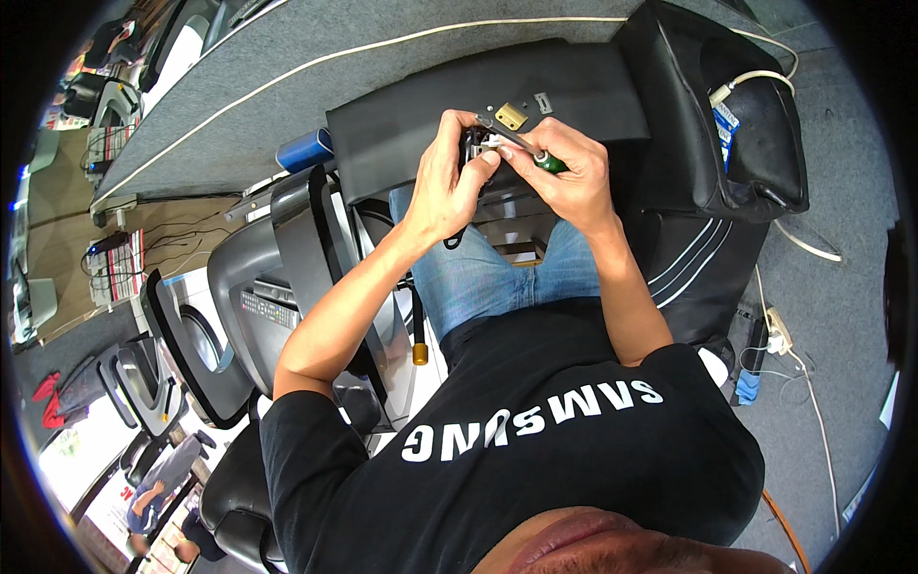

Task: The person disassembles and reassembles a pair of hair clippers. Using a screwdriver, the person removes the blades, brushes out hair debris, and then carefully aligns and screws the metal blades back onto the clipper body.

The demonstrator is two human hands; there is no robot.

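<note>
My left hand [448,187] is closed around a small dark mechanism with shiny metal parts [478,145]; fingers cover much of it, and I cannot make out its kind. A screwdriver [549,162] with a green and black handle rests in my right hand [577,180], its shaft slanting up and left across the mechanism. My right fingertips are close to the mechanism too. Just beyond my hands, a brass-coloured block [512,116] and a small grey metal plate [543,102] lie on the black padded bench [402,110].
A blue rounded object [304,151] stands by the bench's left end. Left of my legs is a grey chair [251,263] bearing remote controls [268,306]. A black padded seat [765,163] holds a blue-and-white packet [726,134]. Cables and a power strip [778,330] lie on the right.
</note>
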